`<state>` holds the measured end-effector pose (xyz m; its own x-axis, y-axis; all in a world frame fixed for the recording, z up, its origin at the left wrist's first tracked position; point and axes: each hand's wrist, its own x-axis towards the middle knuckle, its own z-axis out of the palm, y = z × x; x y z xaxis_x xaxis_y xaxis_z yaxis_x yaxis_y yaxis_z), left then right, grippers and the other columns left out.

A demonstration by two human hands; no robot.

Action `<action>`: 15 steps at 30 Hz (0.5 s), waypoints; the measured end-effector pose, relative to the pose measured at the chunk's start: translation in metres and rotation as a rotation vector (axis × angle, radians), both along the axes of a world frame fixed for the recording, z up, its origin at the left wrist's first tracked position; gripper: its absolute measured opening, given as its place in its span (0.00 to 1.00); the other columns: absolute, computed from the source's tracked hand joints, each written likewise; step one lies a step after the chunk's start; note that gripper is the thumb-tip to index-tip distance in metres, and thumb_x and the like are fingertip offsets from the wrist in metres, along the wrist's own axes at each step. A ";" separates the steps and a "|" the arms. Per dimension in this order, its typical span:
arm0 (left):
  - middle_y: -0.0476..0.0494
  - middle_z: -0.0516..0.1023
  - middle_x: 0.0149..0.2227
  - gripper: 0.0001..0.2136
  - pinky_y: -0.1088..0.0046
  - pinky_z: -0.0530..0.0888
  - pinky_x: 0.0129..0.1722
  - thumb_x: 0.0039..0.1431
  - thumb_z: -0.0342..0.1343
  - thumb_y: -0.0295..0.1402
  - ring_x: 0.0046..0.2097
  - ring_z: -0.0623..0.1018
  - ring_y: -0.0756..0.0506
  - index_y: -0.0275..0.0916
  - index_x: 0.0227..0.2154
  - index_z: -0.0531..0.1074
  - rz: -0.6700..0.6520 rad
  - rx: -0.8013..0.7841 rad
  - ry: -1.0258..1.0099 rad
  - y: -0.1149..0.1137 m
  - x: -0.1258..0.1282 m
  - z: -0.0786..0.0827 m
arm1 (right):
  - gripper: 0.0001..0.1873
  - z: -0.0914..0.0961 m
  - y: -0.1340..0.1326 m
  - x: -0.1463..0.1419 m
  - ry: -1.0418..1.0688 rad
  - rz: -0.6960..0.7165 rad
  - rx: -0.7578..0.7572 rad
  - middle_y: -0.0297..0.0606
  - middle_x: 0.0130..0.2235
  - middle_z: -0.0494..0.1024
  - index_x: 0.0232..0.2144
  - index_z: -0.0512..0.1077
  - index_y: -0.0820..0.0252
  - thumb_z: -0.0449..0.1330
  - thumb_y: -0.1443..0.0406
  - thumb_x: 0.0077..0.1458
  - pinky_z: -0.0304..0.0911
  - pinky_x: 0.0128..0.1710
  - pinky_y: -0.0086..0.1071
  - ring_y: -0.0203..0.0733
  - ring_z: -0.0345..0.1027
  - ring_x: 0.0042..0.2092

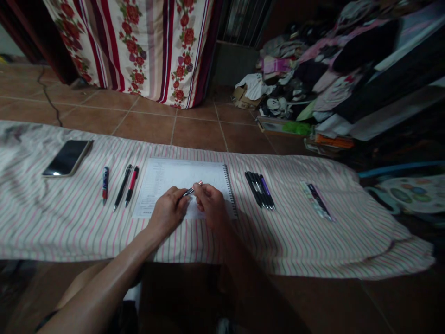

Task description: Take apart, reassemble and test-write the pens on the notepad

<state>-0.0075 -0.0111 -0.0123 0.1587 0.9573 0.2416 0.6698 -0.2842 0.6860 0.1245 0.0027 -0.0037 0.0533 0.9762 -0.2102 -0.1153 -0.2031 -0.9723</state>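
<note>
Over a spiral notebook point(194, 169) with a printed sheet, my two hands meet at a dark pen point(188, 191). My left hand point(169, 204) is closed around the pen's body. With thumb and fingers, my right hand point(210, 199) pinches the pen's other end, where a small light, pinkish tip shows. Most of the pen is hidden by my fingers. Left of the notebook lie a red and black pen point(131, 186), a black pen point(123, 188) and a thicker patterned pen point(105, 185). To its right, several dark pens point(255, 190) lie side by side, one with purple on it.
A striped cloth point(194, 241) covers the table. A smartphone point(67, 158) lies at the left, and a few slim pens or packets point(317, 200) at the right. Beyond the table are a floral curtain point(139, 46), tiled floor and a heap of clothes point(306, 74).
</note>
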 end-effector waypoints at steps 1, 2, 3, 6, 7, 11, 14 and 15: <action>0.45 0.70 0.29 0.11 0.71 0.67 0.33 0.62 0.46 0.32 0.32 0.72 0.47 0.37 0.35 0.74 -0.012 0.019 0.040 -0.001 0.001 0.000 | 0.19 0.001 0.000 0.001 -0.010 -0.001 0.005 0.24 0.16 0.60 0.22 0.65 0.60 0.62 0.51 0.45 0.47 0.16 0.24 0.26 0.50 0.17; 0.45 0.70 0.30 0.12 0.71 0.67 0.33 0.62 0.45 0.32 0.31 0.72 0.47 0.36 0.36 0.74 -0.020 0.033 0.067 -0.002 0.002 0.001 | 0.19 0.001 -0.001 0.002 -0.024 0.000 0.014 0.24 0.16 0.60 0.21 0.64 0.60 0.61 0.51 0.46 0.47 0.16 0.24 0.26 0.50 0.17; 0.44 0.70 0.30 0.12 0.71 0.67 0.33 0.63 0.44 0.32 0.31 0.72 0.47 0.36 0.36 0.74 -0.024 0.044 0.085 -0.002 0.003 0.001 | 0.19 0.002 -0.001 0.003 -0.039 0.003 0.025 0.24 0.16 0.60 0.21 0.64 0.60 0.61 0.52 0.46 0.47 0.16 0.24 0.27 0.50 0.17; 0.45 0.69 0.28 0.13 0.71 0.66 0.32 0.64 0.43 0.31 0.30 0.71 0.47 0.36 0.33 0.73 -0.034 0.047 0.116 -0.003 0.006 0.002 | 0.18 0.001 0.000 0.005 -0.089 -0.001 0.060 0.24 0.16 0.59 0.19 0.63 0.59 0.60 0.52 0.47 0.49 0.17 0.25 0.27 0.51 0.17; 0.46 0.68 0.27 0.13 0.71 0.66 0.31 0.64 0.42 0.31 0.30 0.71 0.47 0.36 0.33 0.72 -0.037 0.040 0.122 -0.004 0.007 0.002 | 0.18 0.001 0.000 0.006 -0.104 0.002 0.067 0.24 0.16 0.59 0.19 0.63 0.59 0.60 0.52 0.47 0.49 0.18 0.25 0.28 0.52 0.18; 0.47 0.67 0.26 0.13 0.71 0.65 0.31 0.63 0.42 0.32 0.29 0.70 0.47 0.37 0.31 0.72 -0.039 -0.007 0.108 -0.004 0.010 0.004 | 0.18 -0.001 0.000 0.008 -0.156 0.003 0.069 0.25 0.16 0.60 0.19 0.63 0.59 0.59 0.53 0.47 0.51 0.19 0.26 0.29 0.53 0.18; 0.46 0.66 0.26 0.13 0.71 0.64 0.31 0.63 0.43 0.32 0.30 0.70 0.47 0.38 0.29 0.71 -0.036 -0.034 0.083 -0.004 0.011 0.005 | 0.17 -0.002 0.000 0.009 -0.168 -0.003 0.067 0.26 0.16 0.61 0.19 0.63 0.59 0.59 0.53 0.47 0.51 0.19 0.26 0.29 0.53 0.18; 0.47 0.66 0.26 0.13 0.71 0.64 0.31 0.62 0.43 0.32 0.29 0.70 0.47 0.39 0.29 0.71 -0.034 -0.041 0.075 -0.004 0.011 0.005 | 0.17 -0.002 0.000 0.009 -0.168 -0.005 0.068 0.26 0.16 0.61 0.18 0.63 0.58 0.59 0.53 0.47 0.52 0.19 0.26 0.30 0.54 0.18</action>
<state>0.0034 -0.0152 -0.0071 0.2070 0.9600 0.1887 0.7104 -0.2801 0.6456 0.1335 0.0026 -0.0052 0.0873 0.9875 -0.1313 0.0494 -0.1359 -0.9895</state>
